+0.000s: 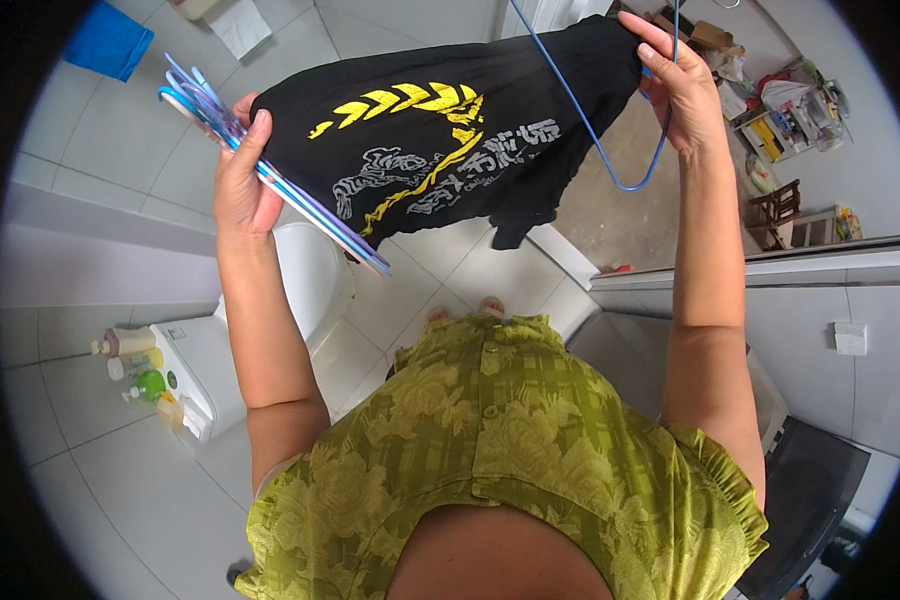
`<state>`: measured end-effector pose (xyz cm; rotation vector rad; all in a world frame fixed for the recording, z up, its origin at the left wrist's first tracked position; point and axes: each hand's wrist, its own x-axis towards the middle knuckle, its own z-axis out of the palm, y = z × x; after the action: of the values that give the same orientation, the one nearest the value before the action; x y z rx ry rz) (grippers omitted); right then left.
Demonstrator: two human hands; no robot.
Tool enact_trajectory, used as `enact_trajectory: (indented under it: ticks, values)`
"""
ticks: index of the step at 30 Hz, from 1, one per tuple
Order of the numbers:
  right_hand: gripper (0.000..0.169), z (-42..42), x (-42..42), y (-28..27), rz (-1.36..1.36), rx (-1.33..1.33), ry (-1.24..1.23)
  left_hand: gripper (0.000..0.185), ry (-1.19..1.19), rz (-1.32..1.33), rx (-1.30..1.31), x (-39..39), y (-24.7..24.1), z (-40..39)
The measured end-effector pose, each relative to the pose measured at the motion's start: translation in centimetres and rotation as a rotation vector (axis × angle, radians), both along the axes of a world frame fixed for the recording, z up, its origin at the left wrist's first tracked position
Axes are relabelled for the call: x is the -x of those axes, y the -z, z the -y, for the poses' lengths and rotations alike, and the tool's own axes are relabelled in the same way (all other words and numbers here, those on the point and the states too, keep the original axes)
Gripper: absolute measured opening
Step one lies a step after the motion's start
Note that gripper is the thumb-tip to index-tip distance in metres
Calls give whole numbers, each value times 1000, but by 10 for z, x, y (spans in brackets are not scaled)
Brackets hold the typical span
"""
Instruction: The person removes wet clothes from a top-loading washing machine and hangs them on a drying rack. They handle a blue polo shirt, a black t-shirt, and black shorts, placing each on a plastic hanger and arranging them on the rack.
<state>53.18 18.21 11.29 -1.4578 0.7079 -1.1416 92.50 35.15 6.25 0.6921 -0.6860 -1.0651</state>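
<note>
A black printed garment [420,142] with a yellow leaf design and grey lettering is stretched sideways between my two raised hands. My left hand [247,176] grips its left end together with a bundle of blue, purple and white clothes hangers [322,217]. At the upper right, my right hand [679,90] pinches the garment's other end between thumb and fingers. A single blue clothes hanger [607,161] also passes through my right hand, its rounded end hanging over and beside the cloth. Part of the garment's lower edge dangles in loose folds.
Below my left forearm are a white toilet [307,270] and its tank [195,360], with several bottles [139,364] beside it. A blue cloth [109,37] hangs at the upper left. Through the doorway stand a wooden chair [776,210] and cluttered shelves [772,135]. A dark-lidded appliance [802,502] is lower right.
</note>
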Motion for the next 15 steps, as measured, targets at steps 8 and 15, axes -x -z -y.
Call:
enact_trajectory:
  ticks: [8,15]
  values:
    - [41,-5,-12,-11,62,-17,-92,29,16,47,69,3,-7,2]
    - [41,-6,-10,-9,71,-25,-71,45,47,64,54,18,-22,-5]
